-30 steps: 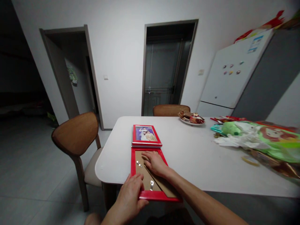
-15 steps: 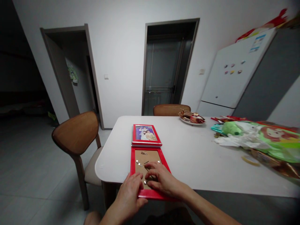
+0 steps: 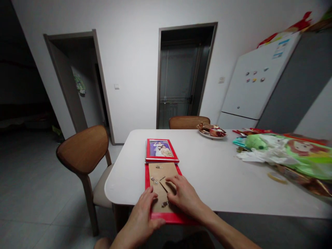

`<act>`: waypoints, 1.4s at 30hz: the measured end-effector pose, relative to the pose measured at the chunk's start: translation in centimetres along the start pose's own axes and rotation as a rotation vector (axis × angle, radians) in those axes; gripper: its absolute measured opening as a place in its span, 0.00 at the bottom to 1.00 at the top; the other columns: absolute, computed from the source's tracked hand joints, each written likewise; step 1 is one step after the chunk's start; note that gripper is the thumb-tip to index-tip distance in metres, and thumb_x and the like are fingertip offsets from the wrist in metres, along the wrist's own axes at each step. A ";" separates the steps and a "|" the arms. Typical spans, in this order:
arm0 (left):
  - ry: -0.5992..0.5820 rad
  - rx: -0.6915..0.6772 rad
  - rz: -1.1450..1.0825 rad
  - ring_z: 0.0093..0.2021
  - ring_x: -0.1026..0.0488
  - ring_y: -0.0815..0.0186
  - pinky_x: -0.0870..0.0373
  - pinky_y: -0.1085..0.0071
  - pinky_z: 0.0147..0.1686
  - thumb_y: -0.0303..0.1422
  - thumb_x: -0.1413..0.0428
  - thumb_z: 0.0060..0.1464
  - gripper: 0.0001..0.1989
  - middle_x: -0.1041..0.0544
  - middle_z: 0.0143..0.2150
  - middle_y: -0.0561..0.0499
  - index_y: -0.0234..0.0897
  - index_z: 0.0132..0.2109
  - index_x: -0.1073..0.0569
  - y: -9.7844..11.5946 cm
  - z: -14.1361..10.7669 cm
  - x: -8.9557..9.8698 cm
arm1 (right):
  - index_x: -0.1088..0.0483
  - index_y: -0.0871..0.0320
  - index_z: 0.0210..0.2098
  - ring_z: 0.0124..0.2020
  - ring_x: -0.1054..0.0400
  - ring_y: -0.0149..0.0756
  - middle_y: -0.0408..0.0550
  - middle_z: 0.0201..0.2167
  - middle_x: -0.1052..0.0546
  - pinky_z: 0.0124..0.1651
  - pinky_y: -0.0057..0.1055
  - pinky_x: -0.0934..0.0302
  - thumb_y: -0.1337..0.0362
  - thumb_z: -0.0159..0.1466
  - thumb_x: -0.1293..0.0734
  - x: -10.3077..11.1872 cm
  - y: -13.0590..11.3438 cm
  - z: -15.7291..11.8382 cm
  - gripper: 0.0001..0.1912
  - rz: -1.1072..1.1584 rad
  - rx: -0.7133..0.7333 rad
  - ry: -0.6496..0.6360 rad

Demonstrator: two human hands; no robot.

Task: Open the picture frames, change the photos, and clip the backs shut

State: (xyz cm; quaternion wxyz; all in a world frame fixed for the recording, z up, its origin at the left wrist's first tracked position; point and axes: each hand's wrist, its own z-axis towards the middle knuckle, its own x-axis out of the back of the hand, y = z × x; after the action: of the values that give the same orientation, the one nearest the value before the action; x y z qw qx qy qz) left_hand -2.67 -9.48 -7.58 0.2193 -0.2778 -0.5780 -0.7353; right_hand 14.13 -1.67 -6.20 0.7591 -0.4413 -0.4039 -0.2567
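Observation:
A red picture frame [image 3: 168, 218] lies face down at the table's near edge, its brown backing board [image 3: 158, 174] facing up. Small metal clips [image 3: 165, 204] sit along the board's edges, and dark slits mark a stand flap in its middle. The board overlaps the frame's far border and looks slightly raised. My left hand [image 3: 145, 214] is on the frame's near left corner, fingers at the board's left edge and thumb by the near border. With fingers curled, my right hand [image 3: 185, 199] grips the board around its flap; the exact contact is partly hidden.
Just beyond lies a second red frame [image 3: 162, 160] with a photo, stacked on something. Farther back is a plate [image 3: 213, 136] of wrapped items. Green and white plastic packaging [image 3: 282, 148] and a tape roll [image 3: 277, 178] lie right. A wooden chair [image 3: 84, 150] stands left.
The backing board has come up and shifted over the frame's far border. My right hand has moved slightly up and right, uncovering the near clip. My left hand stays at the corner.

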 end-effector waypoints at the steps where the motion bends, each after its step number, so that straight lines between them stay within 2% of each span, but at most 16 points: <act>1: 0.057 0.018 -0.068 0.57 0.46 0.59 0.48 0.61 0.55 0.28 0.43 0.39 0.25 0.44 0.58 0.41 0.35 0.48 0.38 0.1 0.2 0.0 | 0.33 0.57 0.41 0.42 0.40 0.38 0.50 0.38 0.32 0.44 0.31 0.45 0.68 0.47 0.37 0.3 -0.2 0.1 0.20 -0.002 0.012 0.018; 4: 0.215 0.075 -0.312 0.51 0.37 0.61 0.41 0.62 0.50 0.28 0.48 0.44 0.21 0.35 0.52 0.43 0.36 0.48 0.40 0.4 1.0 -0.1 | 0.33 0.56 0.41 0.41 0.40 0.38 0.49 0.38 0.32 0.44 0.31 0.45 0.68 0.47 0.37 1.2 -1.2 0.3 0.20 0.031 0.072 0.070; 7: 0.271 0.127 -0.598 0.39 0.28 0.62 0.33 0.65 0.39 0.32 0.50 0.46 0.17 0.27 0.40 0.49 0.38 0.45 0.41 0.1 1.9 0.1 | 0.34 0.56 0.41 0.41 0.39 0.36 0.48 0.38 0.31 0.44 0.31 0.44 0.67 0.48 0.37 1.7 -2.3 0.5 0.19 0.115 0.141 0.081; 10: 0.304 0.217 -0.804 0.28 0.27 0.65 0.32 0.70 0.28 0.37 0.48 0.45 0.18 0.26 0.29 0.54 0.39 0.44 0.42 -1.0 2.2 1.7 | 0.34 0.56 0.42 0.41 0.38 0.35 0.48 0.40 0.31 0.44 0.31 0.43 0.64 0.51 0.38 2.2 -2.0 0.7 0.17 0.154 0.147 0.078; 12: 0.336 0.280 -0.836 0.23 0.28 0.67 0.34 0.73 0.24 0.38 0.45 0.41 0.21 0.27 0.25 0.57 0.39 0.43 0.41 -2.1 1.9 3.3 | 0.35 0.57 0.43 0.41 0.38 0.36 0.50 0.41 0.31 0.44 0.32 0.44 0.61 0.53 0.39 2.5 -0.7 0.8 0.17 0.112 0.092 0.089; 16: 0.363 0.385 -0.750 0.21 0.30 0.69 0.38 0.77 0.21 0.39 0.42 0.35 0.22 0.28 0.23 0.57 0.37 0.39 0.38 -5.0 1.0 6.2 | 0.36 0.60 0.45 0.40 0.36 0.37 0.52 0.40 0.30 0.42 0.31 0.45 0.61 0.54 0.41 2.6 2.9 0.6 0.20 -0.047 -0.089 0.060; 19: 0.363 0.429 -0.648 0.22 0.30 0.69 0.39 0.77 0.21 0.40 0.43 0.35 0.22 0.27 0.24 0.56 0.37 0.39 0.38 -6.7 0.7 7.0 | 0.36 0.60 0.45 0.37 0.35 0.37 0.52 0.37 0.30 0.40 0.30 0.45 0.61 0.53 0.41 1.7 4.9 0.3 0.21 -0.126 -0.181 0.000; 23: 0.335 0.407 -0.354 0.23 0.30 0.67 0.39 0.76 0.21 0.42 0.46 0.38 0.20 0.29 0.21 0.57 0.36 0.39 0.37 -8.1 0.7 7.6 | 0.37 0.60 0.46 0.37 0.35 0.38 0.52 0.37 0.29 0.39 0.29 0.45 0.63 0.53 0.42 0.5 5.7 0.2 0.21 -0.160 -0.191 -0.033; 26: 0.362 0.412 -0.187 0.19 0.33 0.67 0.42 0.76 0.19 0.39 0.46 0.38 0.17 0.35 0.16 0.61 0.36 0.36 0.35 -9.0 0.8 8.4 | 0.38 0.61 0.47 0.39 0.35 0.39 0.53 0.38 0.28 0.39 0.29 0.46 0.67 0.52 0.43 0.2 5.7 0.4 0.22 -0.177 -0.186 -0.018; 29: 0.391 0.424 -0.020 0.22 0.32 0.65 0.40 0.73 0.22 0.35 0.46 0.37 0.14 0.33 0.18 0.58 0.37 0.35 0.33 -9.5 0.9 9.1 | 0.39 0.63 0.48 0.37 0.34 0.40 0.55 0.38 0.28 0.37 0.30 0.46 0.69 0.50 0.43 0.4 5.6 0.5 0.24 -0.175 -0.220 -0.019; 32: 0.427 0.397 0.104 0.36 0.31 0.59 0.38 0.67 0.36 0.33 0.46 0.38 0.15 0.28 0.33 0.50 0.37 0.38 0.33 -8.8 1.1 8.6 | 0.44 0.64 0.51 0.36 0.33 0.42 0.57 0.37 0.28 0.36 0.31 0.45 0.69 0.49 0.43 0.7 5.6 0.6 0.28 -0.122 -0.257 -0.020; 35: 0.423 0.295 0.147 0.47 0.35 0.59 0.42 0.65 0.47 0.31 0.48 0.40 0.17 0.31 0.44 0.46 0.36 0.42 0.34 -6.6 1.2 6.5 | 0.48 0.64 0.54 0.34 0.32 0.41 0.56 0.37 0.27 0.36 0.32 0.43 0.69 0.48 0.43 1.1 5.2 0.5 0.32 0.092 -0.319 -0.008; 37: 0.360 0.160 0.110 0.48 0.36 0.60 0.42 0.64 0.48 0.31 0.49 0.43 0.18 0.32 0.46 0.45 0.35 0.45 0.35 -4.4 1.2 4.5 | 0.51 0.63 0.56 0.30 0.32 0.37 0.53 0.37 0.27 0.34 0.31 0.41 0.69 0.48 0.44 1.5 4.6 0.4 0.34 0.399 -0.396 -0.014; 40: 0.249 0.038 0.003 0.52 0.39 0.59 0.43 0.61 0.51 0.30 0.47 0.42 0.20 0.33 0.50 0.44 0.36 0.46 0.35 -0.8 0.9 1.6 | 0.62 0.60 0.58 0.25 0.31 0.36 0.50 0.34 0.26 0.30 0.31 0.39 0.69 0.48 0.44 2.2 3.2 0.2 0.39 0.938 -0.533 -0.035; 42: 0.179 -0.034 -0.013 0.54 0.41 0.58 0.44 0.59 0.52 0.30 0.45 0.40 0.23 0.36 0.53 0.43 0.37 0.47 0.36 1.2 0.8 0.0 | 0.66 0.58 0.59 0.23 0.31 0.36 0.48 0.32 0.25 0.30 0.33 0.38 0.69 0.48 0.43 2.7 2.2 0.0 0.41 1.165 -0.578 -0.020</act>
State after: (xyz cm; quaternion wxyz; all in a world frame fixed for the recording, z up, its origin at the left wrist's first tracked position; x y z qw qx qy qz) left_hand -1.81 -8.99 -6.55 0.2608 -0.2108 -0.5453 -0.7682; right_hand 17.30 -0.71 -4.96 0.6206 -0.7771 -0.0200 0.1030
